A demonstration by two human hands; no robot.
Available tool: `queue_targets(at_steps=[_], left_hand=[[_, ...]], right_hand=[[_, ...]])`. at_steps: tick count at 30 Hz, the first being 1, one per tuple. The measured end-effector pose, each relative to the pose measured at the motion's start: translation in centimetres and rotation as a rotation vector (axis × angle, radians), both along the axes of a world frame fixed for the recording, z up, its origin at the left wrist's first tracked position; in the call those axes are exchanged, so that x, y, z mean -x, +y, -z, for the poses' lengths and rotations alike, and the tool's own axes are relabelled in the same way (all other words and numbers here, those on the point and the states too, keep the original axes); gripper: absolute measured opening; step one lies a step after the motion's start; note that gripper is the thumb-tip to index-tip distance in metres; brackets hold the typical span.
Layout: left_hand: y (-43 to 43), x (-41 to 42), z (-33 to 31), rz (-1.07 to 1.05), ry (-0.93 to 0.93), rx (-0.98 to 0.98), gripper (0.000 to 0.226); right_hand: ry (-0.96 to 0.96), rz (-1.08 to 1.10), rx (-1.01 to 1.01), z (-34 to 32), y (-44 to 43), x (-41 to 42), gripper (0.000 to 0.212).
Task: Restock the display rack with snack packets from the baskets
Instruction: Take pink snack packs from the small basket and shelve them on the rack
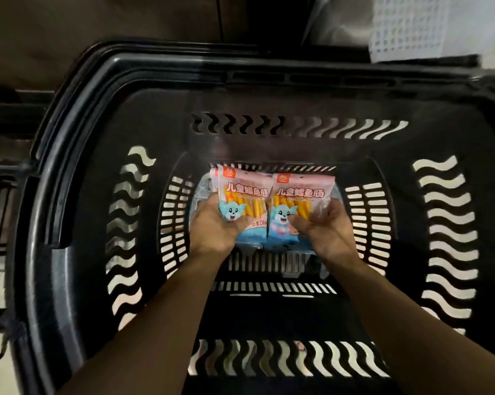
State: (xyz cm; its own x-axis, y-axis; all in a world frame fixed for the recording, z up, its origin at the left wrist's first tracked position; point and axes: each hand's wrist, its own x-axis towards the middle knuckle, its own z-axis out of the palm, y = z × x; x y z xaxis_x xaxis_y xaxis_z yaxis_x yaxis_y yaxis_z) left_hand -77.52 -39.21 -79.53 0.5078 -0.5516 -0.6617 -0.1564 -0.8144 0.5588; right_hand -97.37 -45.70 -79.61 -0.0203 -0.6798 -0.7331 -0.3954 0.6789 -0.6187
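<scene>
Forearms (166,323) are framed by the black basket (69,155); left packet (242,192) is gripped by left hand (212,228), right packet (300,196) by right hand (327,230).

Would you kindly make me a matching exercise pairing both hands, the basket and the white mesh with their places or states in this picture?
Column one:
1 left hand
2 right hand
3 black basket
4 white mesh

Column two:
A top right, outside the basket
B grips the right packet
C encloses both packets
D grips the left packet

Pairs: 1-D; 2-B; 3-C; 4-A
</scene>
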Motion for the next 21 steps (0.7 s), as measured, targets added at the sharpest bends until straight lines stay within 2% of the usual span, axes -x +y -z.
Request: queue_targets(at_steps=[5, 8, 9, 11, 15, 21], left_hand=[[-0.2, 0.0, -1.4, 0.139, -0.195, -0.118, 0.075], [-0.2, 0.1, -3.2, 0.291, -0.263, -0.221, 0.074], [-0.1, 0.0, -3.9, 0.334, -0.272, -0.249, 0.07], [0.1, -0.1, -5.8, 0.435, -0.289, -0.292, 0.064], [0.7, -0.4, -11.7, 0.634, -0.364, -0.362, 0.064], [2.9, -1.0, -27.0, 0.76, -0.516, -0.308, 0.054]], right_hand=[[0.104, -0.106, -0.019, -0.4, -0.3, 0.8, 0.051], [0.321, -0.333, 0.028, -1.9, -0.4, 1.1, 0.082], [0.397, -0.413, 0.038, -3.4, -0.4, 0.9, 0.085], [0.516, -0.575, 0.049, -6.6, -0.3, 0.5, 0.078], [0.69, -0.924, 0.211, -13.3, 0.5, 0.1, 0.061], [0.806, -1.143, 0.401, -28.4, 2.8, -1.3, 0.052]])
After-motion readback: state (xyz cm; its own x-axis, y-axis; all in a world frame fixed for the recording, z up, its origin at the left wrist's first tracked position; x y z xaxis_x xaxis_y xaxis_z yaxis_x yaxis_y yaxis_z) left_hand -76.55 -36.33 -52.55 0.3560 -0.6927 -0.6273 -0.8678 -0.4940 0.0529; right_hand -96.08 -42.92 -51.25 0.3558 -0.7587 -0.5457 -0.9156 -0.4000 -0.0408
